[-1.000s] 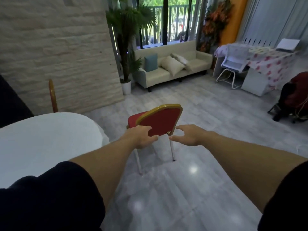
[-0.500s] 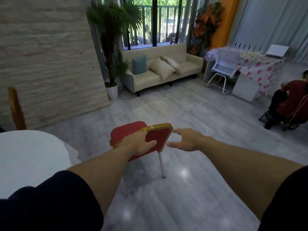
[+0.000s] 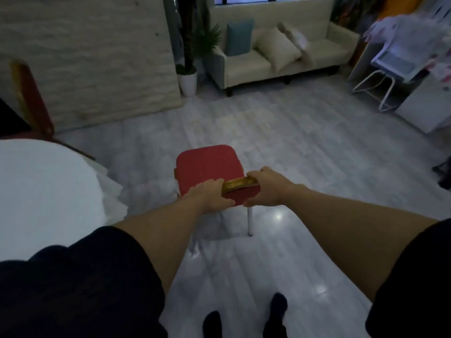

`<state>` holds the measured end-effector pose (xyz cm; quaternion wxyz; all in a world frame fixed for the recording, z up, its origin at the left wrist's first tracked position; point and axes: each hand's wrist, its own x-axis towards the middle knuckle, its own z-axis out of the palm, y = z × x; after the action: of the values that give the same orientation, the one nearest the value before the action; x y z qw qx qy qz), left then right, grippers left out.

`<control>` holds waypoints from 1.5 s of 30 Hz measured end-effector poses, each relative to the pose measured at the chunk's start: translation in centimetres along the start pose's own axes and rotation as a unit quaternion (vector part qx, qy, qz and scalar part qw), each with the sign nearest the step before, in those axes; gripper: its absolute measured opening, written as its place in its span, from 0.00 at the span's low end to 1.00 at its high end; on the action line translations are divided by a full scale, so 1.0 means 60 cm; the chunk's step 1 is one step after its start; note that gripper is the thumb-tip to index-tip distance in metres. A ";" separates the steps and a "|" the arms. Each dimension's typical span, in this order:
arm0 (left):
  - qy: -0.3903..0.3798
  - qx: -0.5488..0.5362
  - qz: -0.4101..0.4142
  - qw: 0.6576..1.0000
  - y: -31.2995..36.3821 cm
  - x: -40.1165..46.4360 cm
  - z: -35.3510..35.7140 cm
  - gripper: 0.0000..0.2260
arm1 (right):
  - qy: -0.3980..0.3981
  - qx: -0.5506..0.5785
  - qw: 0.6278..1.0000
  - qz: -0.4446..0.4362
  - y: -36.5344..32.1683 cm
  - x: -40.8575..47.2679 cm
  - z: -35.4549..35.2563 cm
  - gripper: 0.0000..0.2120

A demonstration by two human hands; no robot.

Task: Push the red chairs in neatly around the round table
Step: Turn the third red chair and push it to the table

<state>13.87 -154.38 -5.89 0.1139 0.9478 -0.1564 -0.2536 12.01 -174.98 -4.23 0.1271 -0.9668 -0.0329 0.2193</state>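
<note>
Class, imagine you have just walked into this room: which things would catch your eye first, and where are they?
The red chair stands mid-floor, with the left hand and right hand gripping its gold-rimmed back. The round table in white cloth fills the left side. A cream sofa sits against the far wall.

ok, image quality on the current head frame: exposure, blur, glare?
Head view: underexposed and dim overall; motion blur smears the second red chair at left and the patterned tablecloth top right; specular glare spots on the glossy floor; wide-angle bending at the edges. Both hands, left hand and right hand, on the red chair stay legible.
</note>
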 end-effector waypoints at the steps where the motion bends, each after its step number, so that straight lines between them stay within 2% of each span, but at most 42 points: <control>1: -0.007 -0.011 -0.009 1.000 -0.003 0.006 0.005 0.29 | 0.007 -0.006 1.000 -0.001 0.003 0.018 0.004 0.45; 4: -0.017 -0.030 -0.036 0.999 -0.017 0.025 0.017 0.18 | 0.008 -0.037 0.999 -0.039 0.011 0.058 0.002 0.44; 7: -0.014 -0.062 -0.075 0.995 -0.021 0.043 0.025 0.08 | -0.066 -0.058 0.990 -0.107 0.014 0.102 0.008 0.30; 11: -0.027 -0.051 -0.092 0.994 -0.018 0.058 0.020 0.04 | -0.070 -0.068 0.981 -0.168 0.016 0.152 0.020 0.12; 13: -0.038 -0.043 -0.104 0.993 -0.026 0.065 0.016 0.09 | -0.053 -0.094 0.975 -0.193 0.019 0.163 0.022 0.07; 19: -0.058 -0.007 -0.117 0.991 -0.011 0.076 0.001 0.14 | -0.070 -0.113 0.962 -0.238 0.040 0.191 0.026 0.09; 26: -0.037 0.040 -0.163 0.985 0.021 0.085 -0.008 0.04 | -0.091 -0.143 0.946 -0.278 0.052 0.225 0.004 0.10; 29: -0.034 0.035 -0.184 0.982 0.035 0.080 -0.009 0.08 | -0.102 -0.150 0.936 -0.301 0.055 0.237 -0.003 0.10; 32: -0.014 0.024 -0.215 0.976 0.057 0.081 -0.005 0.05 | -0.111 -0.156 0.925 -0.328 0.069 0.251 -0.012 0.10; 34: -0.002 0.002 -0.242 0.970 0.074 0.086 0.002 0.06 | -0.118 -0.169 0.914 -0.348 0.078 0.262 -0.021 0.08; 37: 0.026 -0.052 -0.298 0.953 0.104 0.098 0.019 0.13 | -0.130 -0.181 0.893 -0.392 0.097 0.283 -0.036 0.07; 41: 0.051 -0.096 -0.347 0.931 0.168 0.120 0.053 0.05 | -0.140 -0.223 0.849 -0.458 0.136 0.306 -0.062 0.11; 45: 0.073 -0.125 -0.397 0.906 0.244 0.143 0.080 0.10 | -0.173 -0.250 0.807 -0.506 0.173 0.322 -0.095 0.08</control>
<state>14.94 -171.64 -9.42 0.1322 0.9254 0.2744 -0.2255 31.98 -184.00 -10.02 -0.0343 -0.7575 -0.5924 0.2723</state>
